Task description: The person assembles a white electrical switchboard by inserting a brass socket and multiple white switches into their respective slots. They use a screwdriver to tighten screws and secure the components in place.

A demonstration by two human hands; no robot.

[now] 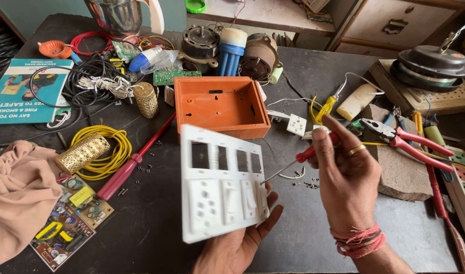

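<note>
Left hand (237, 243) grips the white switch plate (222, 187) just in front of the orange box (219, 104) — right hand (346, 177) pinches a red-handled screwdriver (301, 158), tip at the plate's edge. Teal leaflet (24, 89) lies far left on the counter (313, 243).

Your switch plate (219, 187) is white; your screwdriver (313, 150) handle red; the box (219, 105) orange; the wire coil (108, 147) yellow.

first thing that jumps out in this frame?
The white switch plate, held up centre frame in the left hand, with the right hand bringing a red-handled screwdriver to its right edge. Just behind sits an open orange box; a yellow wire coil lies at left on the dark table.
</note>
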